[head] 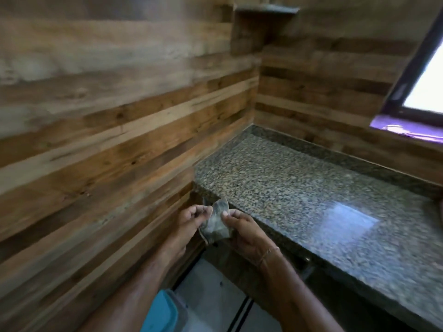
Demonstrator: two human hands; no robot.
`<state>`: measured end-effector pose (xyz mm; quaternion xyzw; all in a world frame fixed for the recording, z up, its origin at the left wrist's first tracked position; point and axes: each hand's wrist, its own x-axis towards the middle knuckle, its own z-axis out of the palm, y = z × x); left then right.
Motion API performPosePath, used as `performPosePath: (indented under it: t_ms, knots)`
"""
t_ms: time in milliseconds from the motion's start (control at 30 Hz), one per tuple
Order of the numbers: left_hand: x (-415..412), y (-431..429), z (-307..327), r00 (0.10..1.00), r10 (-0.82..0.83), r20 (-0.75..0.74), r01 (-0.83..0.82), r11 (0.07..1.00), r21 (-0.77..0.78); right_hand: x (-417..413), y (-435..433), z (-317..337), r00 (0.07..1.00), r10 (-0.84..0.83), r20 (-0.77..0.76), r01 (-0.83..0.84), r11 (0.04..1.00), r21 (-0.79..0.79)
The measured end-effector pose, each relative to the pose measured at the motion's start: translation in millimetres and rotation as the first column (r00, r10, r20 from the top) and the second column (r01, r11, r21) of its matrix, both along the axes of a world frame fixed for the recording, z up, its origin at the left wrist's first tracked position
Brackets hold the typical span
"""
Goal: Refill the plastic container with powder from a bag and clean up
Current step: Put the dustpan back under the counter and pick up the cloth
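At the tabletop (311, 188) corner, left hand (191, 218) and right hand (242, 232) pinched a limp, seemingly empty bag (217, 226) in their fingers; refilling looked done, cleanup was left.

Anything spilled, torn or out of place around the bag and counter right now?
Nothing stands out. The left hand and right hand pinch the small crumpled bag just off the corner of the granite counter, and no powder shows on the stone. The picture is blurred, so fine dust could go unseen.
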<state>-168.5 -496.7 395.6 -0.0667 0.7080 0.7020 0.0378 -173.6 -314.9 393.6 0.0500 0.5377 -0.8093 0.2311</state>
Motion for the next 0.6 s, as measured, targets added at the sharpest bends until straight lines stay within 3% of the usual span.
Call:
performPosePath:
  t_ms: [100, 333, 500, 600]
  knots:
    - [-20, 43, 7, 0.999, 0.0, -0.044, 0.001, 1.0, 0.019, -7, 42, 7, 0.997, -0.073, -0.001, 0.073, 0.997, -0.01]
    - [-66, 161, 17, 0.99, -0.124, 0.067, 0.12, 0.991, 0.061, -28, 156, 16, 0.977, -0.197, -0.087, 0.199, 0.98, 0.008]
    - [-86, 227, 29, 0.965, -0.263, 0.009, 0.264, 0.965, -0.016, -36, 219, 22, 0.983, -0.107, -0.152, 0.13, 0.98, 0.151]
    - [-104, 256, 29, 0.949, -0.315, -0.02, 0.314, 0.949, -0.039, -43, 248, 18, 0.976, -0.16, -0.148, 0.181, 0.974, 0.137]
